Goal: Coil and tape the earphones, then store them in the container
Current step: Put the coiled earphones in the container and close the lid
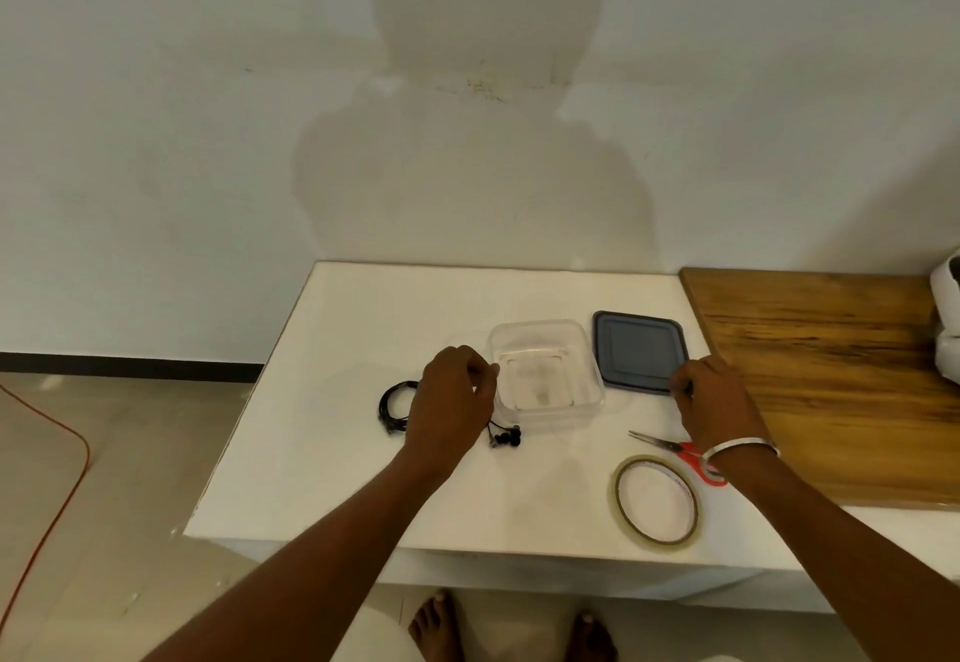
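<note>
No label legible on tape roll (655, 499).

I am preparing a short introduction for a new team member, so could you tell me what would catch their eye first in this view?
Two bare arms reach over a white table: the left hand hovers over black earphones, and the right hand touches the near edge of a dark lid. Between the hands sits an open clear container. Nearer the person lie a tape roll and red-handled scissors, and a shadow falls on the wall behind.
</note>
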`<state>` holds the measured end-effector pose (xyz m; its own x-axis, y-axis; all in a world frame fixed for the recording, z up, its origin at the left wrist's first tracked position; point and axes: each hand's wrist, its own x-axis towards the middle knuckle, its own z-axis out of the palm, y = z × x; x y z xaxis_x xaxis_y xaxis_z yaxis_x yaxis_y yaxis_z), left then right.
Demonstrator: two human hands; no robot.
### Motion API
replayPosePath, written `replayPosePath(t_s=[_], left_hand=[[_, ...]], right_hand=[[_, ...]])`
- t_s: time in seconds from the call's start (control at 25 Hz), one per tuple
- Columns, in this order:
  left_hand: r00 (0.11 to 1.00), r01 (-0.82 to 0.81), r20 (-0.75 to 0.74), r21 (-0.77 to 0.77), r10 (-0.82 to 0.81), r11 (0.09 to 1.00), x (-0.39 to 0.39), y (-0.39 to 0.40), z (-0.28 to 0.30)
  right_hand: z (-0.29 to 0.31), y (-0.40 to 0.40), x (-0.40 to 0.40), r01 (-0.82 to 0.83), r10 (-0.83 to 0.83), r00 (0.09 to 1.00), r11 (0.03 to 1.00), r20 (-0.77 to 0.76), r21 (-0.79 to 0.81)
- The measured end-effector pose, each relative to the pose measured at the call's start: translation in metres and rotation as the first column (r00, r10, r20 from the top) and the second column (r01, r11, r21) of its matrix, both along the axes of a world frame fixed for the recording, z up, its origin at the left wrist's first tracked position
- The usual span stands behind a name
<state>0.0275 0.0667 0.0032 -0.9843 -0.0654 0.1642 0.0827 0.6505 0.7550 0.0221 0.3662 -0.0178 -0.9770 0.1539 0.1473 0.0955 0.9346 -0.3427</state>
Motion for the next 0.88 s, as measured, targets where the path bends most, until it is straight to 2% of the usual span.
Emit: replayPosePath(t_s=[0.12, 0.2, 0.28, 0.4, 0.52, 0.64, 0.76, 0.88], left_hand=[[0.996, -0.025, -0.08, 0.067, 0.031, 0.997, -0.005, -0.025, 0.007], [0.992, -0.054, -0.112, -0.002, 0.053, 0.999, -0.004, -0.046, 0.005], [0.991, -0.103, -0.094, -0.132, 0.091, 0.986, -0.002, -0.069, -0.002], [0.978, -0.17, 0.07, -0.279, 0.196, 0.945, 0.001, -0.091, -0.015], [0.959, -0.141, 0.207, -0.251, 0.196, 0.958, -0.001, -0.1, -0.024], [0.952, -0.084, 0.266, -0.26, 0.155, 0.962, -0.002, -0.097, -0.028], [0.95, -0.054, 0.282, -0.286, 0.138, 0.957, -0.001, -0.093, -0.029], [0.942, -0.065, 0.299, -0.283, 0.152, 0.957, -0.001, -0.093, -0.028]], right_hand=[[0.025, -0.039, 0.001, -0.112, 0.083, 0.971, 0.986, -0.223, -0.121], [0.043, -0.082, 0.001, -0.244, 0.172, 0.94, 0.942, -0.293, -0.229], [0.054, -0.125, -0.001, -0.355, 0.278, 0.91, 0.905, -0.307, -0.236], [0.057, -0.173, -0.006, -0.446, 0.417, 0.888, 0.883, -0.191, -0.145], [0.054, -0.207, -0.016, -0.448, 0.448, 0.894, 0.894, 0.018, -0.011], [0.047, -0.226, -0.028, -0.454, 0.433, 0.887, 0.881, 0.162, 0.134], [0.04, -0.232, -0.037, -0.482, 0.404, 0.87, 0.817, 0.282, 0.317], [0.034, -0.235, -0.04, -0.49, 0.33, 0.858, 0.756, 0.394, 0.433]])
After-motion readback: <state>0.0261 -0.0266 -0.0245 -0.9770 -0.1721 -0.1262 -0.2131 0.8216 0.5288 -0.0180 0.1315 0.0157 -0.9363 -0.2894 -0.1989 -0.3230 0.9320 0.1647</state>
